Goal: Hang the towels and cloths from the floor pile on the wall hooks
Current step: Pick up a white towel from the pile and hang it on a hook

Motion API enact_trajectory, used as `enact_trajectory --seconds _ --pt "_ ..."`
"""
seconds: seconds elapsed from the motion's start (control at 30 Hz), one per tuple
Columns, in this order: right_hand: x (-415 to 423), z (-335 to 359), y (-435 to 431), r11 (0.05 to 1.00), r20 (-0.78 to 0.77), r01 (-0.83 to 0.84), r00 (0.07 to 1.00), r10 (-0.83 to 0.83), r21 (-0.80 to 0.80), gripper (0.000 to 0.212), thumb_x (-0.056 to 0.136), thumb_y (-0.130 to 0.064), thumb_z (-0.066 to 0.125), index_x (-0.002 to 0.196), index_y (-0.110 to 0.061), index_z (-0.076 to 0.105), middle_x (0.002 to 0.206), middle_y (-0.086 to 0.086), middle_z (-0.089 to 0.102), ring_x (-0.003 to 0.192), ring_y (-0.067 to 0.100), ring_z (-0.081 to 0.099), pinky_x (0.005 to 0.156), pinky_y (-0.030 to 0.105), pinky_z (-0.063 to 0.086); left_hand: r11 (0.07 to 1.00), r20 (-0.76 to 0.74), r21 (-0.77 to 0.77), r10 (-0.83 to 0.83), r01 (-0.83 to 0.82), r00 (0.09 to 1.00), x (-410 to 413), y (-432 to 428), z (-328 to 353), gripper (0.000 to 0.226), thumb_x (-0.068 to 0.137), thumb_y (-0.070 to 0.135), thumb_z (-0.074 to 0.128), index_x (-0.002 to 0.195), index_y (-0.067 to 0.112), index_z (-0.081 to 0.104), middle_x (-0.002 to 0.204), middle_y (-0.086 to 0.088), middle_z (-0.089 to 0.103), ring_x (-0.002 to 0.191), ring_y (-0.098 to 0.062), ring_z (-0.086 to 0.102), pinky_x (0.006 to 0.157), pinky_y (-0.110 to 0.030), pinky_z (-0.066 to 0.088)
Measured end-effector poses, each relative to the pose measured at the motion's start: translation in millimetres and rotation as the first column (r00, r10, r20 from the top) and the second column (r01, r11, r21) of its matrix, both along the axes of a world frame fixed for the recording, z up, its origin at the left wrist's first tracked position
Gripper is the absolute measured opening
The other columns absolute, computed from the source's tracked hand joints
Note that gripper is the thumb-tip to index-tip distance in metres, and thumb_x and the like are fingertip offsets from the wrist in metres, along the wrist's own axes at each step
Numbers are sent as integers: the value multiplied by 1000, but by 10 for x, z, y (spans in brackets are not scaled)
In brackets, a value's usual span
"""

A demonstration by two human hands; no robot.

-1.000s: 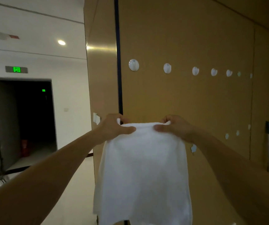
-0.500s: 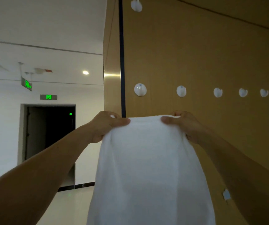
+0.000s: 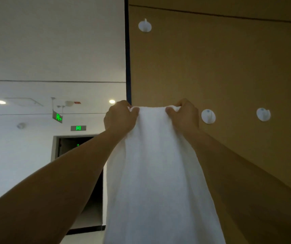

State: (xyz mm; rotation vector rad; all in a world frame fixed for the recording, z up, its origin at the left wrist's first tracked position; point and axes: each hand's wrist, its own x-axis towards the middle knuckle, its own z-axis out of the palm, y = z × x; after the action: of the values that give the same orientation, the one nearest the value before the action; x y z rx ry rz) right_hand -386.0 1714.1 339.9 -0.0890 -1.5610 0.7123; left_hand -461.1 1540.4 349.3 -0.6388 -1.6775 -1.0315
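With both arms raised, left grip [image 3: 121,118] and right grip [image 3: 185,115] curl tight on the towel [image 3: 158,173], pinching its top edge close together. It hangs straight down between the forearms, in front of the tan wall [image 3: 229,67]. A hook [image 3: 208,116] sits just right of the right grip; bare wall runs up to the high hook [image 3: 144,25]. The wall's dark edge strip [image 3: 127,50] drops behind the left grip.

Two arms of one person show in the head view. The left forearm [image 3: 62,182] is bare from the wrist to the frame edge, long and slim in shape. The right forearm [image 3: 238,182] is bare as well and lies in dim light. The left hand [image 3: 121,117] and the right hand [image 3: 185,115] are uncovered; nails are too dim to tell.
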Motion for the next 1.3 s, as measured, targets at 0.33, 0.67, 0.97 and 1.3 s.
enact_trajectory --seconds 0.33,0.67,0.97,1.3 --pt "-43 -395 -92 988 258 -137 954 150 -69 30 80 -43 66 92 -19 55 87 -6 59 91 21 63 70 31 46 985 236 -125 -89 121 968 136 190 -358 15 80 29 61 83 15 58 70 6 53 60 -7 47 48 -23 29" --pt "-21 -652 -280 883 117 167 963 -241 439 21 95 -16 46 91 -11 66 89 6 59 87 24 54 82 36 42 730 -492 -412 326 -545 808 212 174 -663 32 96 31 45 123 17 52 114 -5 54 101 -20 49 84 -29 35" --pt "224 -644 -384 953 391 -261 902 185 152 23 95 -35 44 77 -23 55 77 -4 59 68 10 54 59 25 37 848 160 -527 153 -47 975 461 143 -558 43 90 56 35 90 18 55 82 3 53 87 -16 49 79 -33 36" --pt "516 -892 -386 821 524 -509 640 562 -259 49 85 -25 68 130 -11 53 121 9 63 107 25 62 93 42 52 523 769 -195 -444 830 460 390 -250 -1047 52 79 -12 64 125 11 55 119 -11 63 110 -30 60 93 -41 52"
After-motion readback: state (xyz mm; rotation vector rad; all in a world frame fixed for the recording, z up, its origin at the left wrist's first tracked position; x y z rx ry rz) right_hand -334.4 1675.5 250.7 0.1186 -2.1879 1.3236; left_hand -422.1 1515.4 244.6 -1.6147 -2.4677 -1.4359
